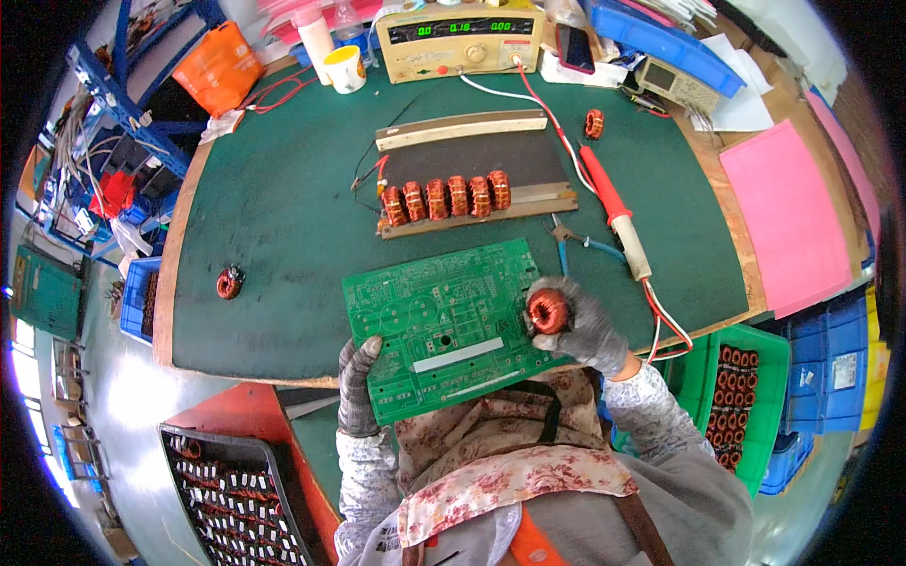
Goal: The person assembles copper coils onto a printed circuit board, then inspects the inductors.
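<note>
I'm pinching the board (458, 325) with my left hand (359, 382) and the coil (559, 315) with my right hand (592, 327), aiming for a steady board and an unscuffed coil.

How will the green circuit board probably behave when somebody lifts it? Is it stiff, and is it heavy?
The green circuit board is probably stiff: it looks flat with the left hand at one edge. Its face looks mostly bare, so it may be light for its size.

The circuit board (439, 311) is green, the coil (559, 309) copper-red, the gloves (595, 332) grey, the apron (510, 483) red-flowered cream.
</note>
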### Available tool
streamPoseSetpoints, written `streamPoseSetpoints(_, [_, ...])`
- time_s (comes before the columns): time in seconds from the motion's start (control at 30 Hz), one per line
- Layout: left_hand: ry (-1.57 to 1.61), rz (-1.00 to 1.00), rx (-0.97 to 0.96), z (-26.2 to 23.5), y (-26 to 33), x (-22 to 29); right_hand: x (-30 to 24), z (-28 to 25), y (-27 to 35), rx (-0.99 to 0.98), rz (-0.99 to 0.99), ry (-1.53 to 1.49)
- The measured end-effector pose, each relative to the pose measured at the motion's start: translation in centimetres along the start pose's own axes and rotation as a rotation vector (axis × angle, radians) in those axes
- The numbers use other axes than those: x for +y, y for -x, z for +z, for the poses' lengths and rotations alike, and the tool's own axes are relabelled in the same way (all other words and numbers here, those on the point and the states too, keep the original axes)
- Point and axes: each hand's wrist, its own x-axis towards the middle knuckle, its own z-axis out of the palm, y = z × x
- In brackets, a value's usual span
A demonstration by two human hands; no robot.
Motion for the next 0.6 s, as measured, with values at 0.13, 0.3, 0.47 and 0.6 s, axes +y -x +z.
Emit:
streamPoseSetpoints(0.13, [-0.045,-0.012,-0.006,0.0,0.1,0.1,0.3,-6.7,-4.9,0.114,-0.130,-0.476])
streamPoseSetpoints(0.3, [-0.069,0.045,0.034,-0.6,0.3,-0.3,5.5,-16.1,-13.5,0.679,-0.158,0.309])
streamPoseSetpoints(0.47, [-0.052,0.009,0.050,0.3,0.6,0.1,11.8,-20.2,-19.7,0.611,0.041,0.499])
streamPoseSetpoints(0.6, [-0.046,0.005,0.058,0.0,0.5,0.1,13.5,-20.2,-22.5,0.483,0.155,0.619])
